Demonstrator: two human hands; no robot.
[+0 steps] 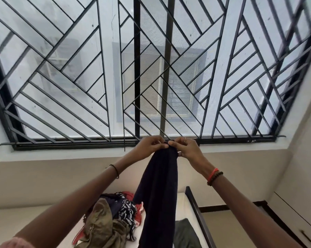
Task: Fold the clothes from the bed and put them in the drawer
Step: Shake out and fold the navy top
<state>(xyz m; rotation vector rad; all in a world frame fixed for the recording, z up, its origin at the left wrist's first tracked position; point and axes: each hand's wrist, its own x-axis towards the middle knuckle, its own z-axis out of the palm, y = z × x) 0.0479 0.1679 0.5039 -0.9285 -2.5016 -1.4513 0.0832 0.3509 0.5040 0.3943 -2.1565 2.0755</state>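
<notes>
A dark navy garment (157, 190) hangs straight down from both of my raised hands, in front of the window. My left hand (149, 146) pinches its top edge on the left, and my right hand (186, 148) pinches the same edge right beside it, the fingertips almost touching. Below, a heap of unfolded clothes (111, 219) lies on the white bed (182, 208): an olive piece in front, a black-and-white patterned one and a red one behind. A dark grey-green garment (185, 233) lies flat on the bed to the right of the hanging cloth.
A large window with a black diagonal metal grille (151, 68) fills the wall ahead. The bed's dark wooden frame (198, 217) runs along its right side. A white cabinet front with a dark handle (301, 228) stands at the lower right.
</notes>
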